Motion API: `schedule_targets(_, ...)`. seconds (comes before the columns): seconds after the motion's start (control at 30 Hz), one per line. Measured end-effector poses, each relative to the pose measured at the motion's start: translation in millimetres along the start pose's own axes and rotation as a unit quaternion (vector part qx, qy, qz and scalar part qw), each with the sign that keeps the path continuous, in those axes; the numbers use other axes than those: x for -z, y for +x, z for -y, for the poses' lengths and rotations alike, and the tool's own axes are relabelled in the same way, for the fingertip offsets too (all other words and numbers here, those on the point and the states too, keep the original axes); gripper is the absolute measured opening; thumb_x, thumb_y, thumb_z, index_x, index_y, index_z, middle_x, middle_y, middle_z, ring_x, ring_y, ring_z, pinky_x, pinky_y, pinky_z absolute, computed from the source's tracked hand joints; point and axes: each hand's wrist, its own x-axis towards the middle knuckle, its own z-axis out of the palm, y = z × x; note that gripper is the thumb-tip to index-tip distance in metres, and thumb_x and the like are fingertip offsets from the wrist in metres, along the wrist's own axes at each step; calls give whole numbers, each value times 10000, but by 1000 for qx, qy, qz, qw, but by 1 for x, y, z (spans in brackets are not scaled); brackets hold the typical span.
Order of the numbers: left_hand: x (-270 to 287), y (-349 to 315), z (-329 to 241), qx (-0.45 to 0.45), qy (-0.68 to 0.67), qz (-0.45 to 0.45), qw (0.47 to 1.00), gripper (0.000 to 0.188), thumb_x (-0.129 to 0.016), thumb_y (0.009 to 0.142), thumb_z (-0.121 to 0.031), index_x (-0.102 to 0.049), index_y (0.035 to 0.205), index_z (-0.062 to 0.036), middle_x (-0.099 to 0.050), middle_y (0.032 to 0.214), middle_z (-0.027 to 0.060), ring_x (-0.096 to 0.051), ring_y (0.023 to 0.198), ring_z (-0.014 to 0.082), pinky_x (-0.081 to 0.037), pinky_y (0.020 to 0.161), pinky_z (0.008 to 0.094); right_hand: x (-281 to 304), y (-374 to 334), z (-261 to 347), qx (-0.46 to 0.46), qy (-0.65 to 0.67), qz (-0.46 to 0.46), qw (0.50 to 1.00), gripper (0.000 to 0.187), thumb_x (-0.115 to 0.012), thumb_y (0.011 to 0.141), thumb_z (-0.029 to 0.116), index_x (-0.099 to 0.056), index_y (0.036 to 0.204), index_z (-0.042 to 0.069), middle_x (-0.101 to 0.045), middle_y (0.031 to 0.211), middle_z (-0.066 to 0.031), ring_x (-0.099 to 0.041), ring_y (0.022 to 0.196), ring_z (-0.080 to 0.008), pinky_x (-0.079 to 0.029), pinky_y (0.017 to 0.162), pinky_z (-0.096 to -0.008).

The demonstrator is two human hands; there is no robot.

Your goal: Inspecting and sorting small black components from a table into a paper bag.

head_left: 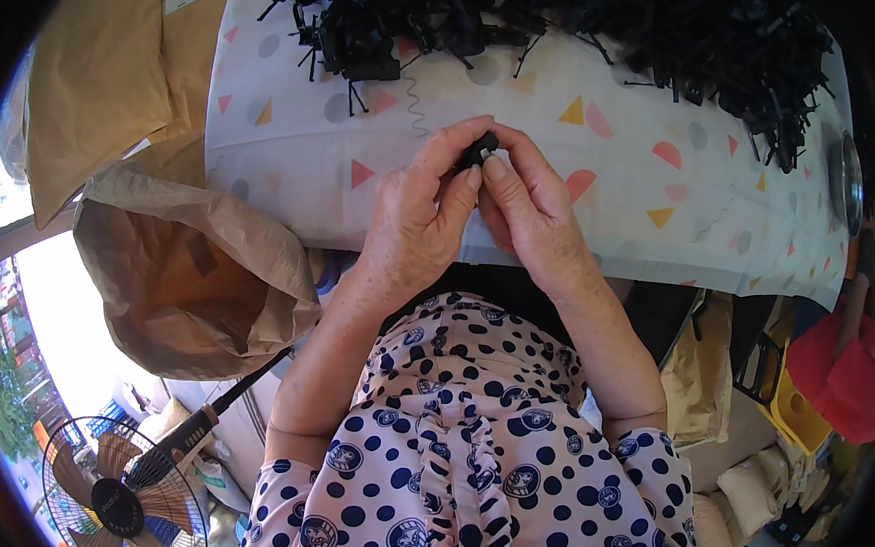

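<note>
Over the near part of the table, both hands meet on one small black plastic part (478, 150). My left hand (423, 207) pinches it from the left, thumb on top and fingers curled behind. From the other side my right hand (534, 201) grips the same part, its thumb tip close to the left thumb. A small pale spot shows on the part between the thumbs; most of its shape is covered by my fingers. Beyond the hands lies a large heap of black plastic parts (572, 41) with thin prongs sticking out.
A patterned cloth (621, 225) covers the table. An open brown paper bag (197, 269) stands at the left edge, with tall brown sacks (104, 73) behind it. A fan (118, 505) is at lower left. A metal bowl (848, 183) sits at the right edge.
</note>
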Motion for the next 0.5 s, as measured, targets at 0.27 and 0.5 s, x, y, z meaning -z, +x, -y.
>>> schedule_targets(0.27,9,8,3,-73,175,-21,982,330,-537,864,28,-550,1183,-57,-635,937,158,-665,817,273,-517,700,330,1,19,-1,52,-141,14,988,271,-472,988,190,-500,1222,58,-455,675,57,-408,583,-25,-341,508,-177)
schedule_targets(0.5,13,2,15,116,-206,-51,970,216,-517,939,-77,-540,1154,-83,-601,849,74,-641,765,197,-503,628,297,46,65,21,324,-526,4,786,283,-567,873,109,-567,1154,139,-595,833,-59,-605,665,-219,-493,626,-330)
